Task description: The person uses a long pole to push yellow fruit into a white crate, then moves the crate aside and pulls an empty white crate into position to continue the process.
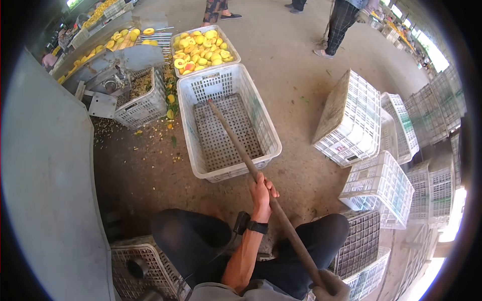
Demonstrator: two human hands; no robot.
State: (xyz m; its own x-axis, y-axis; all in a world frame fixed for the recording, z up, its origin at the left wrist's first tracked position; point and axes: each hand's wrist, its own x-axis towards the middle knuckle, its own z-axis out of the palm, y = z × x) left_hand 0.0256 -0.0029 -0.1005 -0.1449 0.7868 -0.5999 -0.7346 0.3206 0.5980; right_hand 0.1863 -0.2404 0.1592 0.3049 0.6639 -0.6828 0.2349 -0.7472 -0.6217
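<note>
A long wooden pole slants across the middle of the view. My left hand is wrapped round its middle, with a black band on the wrist. Lower right, my right hand, which looks gloved, grips its near end. The far tip of the pole reaches into a white plastic crate with a perforated bottom; whether it touches the crate is hard to tell. Nothing else lies in that crate. Directly beyond it stands a second crate, full of yellow halved fruit.
On the left are a grey metal panel, a machine with yellow fruit and a crate of scraps. Loose fruit and bits litter the floor. White crates stand stacked and tipped at right. People stand at the top.
</note>
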